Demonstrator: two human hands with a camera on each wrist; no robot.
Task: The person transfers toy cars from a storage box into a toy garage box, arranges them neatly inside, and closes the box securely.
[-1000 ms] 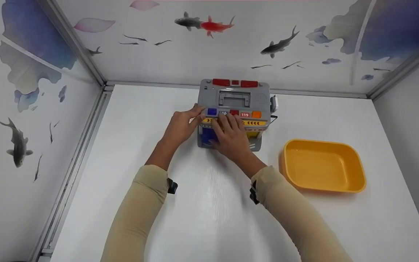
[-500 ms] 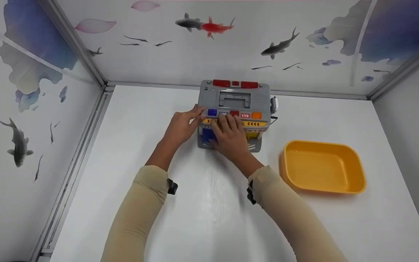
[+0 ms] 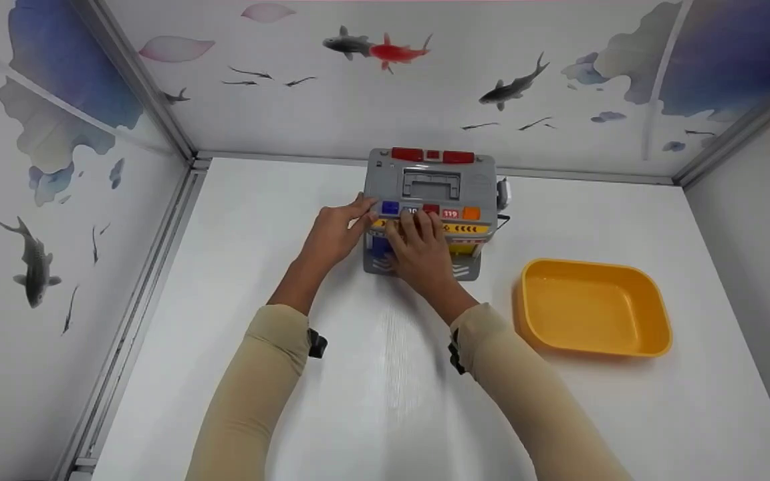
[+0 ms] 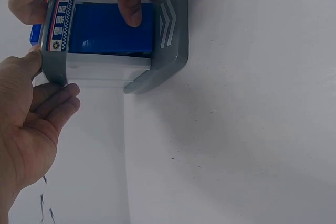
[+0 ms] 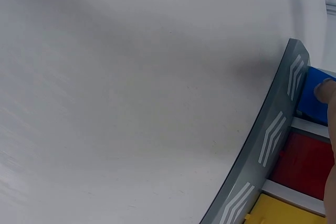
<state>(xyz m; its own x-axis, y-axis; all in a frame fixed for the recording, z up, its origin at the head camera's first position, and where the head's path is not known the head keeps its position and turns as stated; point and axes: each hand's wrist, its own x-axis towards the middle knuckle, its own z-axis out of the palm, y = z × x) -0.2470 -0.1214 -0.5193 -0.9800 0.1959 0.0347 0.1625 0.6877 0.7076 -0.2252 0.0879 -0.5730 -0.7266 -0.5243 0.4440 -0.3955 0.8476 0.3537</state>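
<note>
A grey toy garage point(image 3: 381, 182) with a carry handle, red lights and coloured buttons on its roof stands at the back of the table. My left hand point(image 3: 331, 234) holds the roof's left front corner between thumb and fingers. Bent over the roof's front edge are the fingers of my right hand point(image 3: 424, 257), and its thumb presses on the blue door point(image 4: 110, 38). Beside the blue door, the right wrist view shows a red door point(image 5: 304, 163) and a yellow door point(image 5: 286, 213). In the head view, my right hand covers the red door and that thumb.
An orange-yellow tub point(image 3: 595, 304) sits on the white table point(image 3: 385, 401), right of the toy garage. Close behind the garage runs a wall point(image 3: 278, 120) printed with fish. A grey part and a thin black piece stick out from the garage's right side.
The blue door has moved inward under my right thumb, and more of the grey ramp shows in front of it. My right forearm has shifted slightly left. My left hand keeps its place.
</note>
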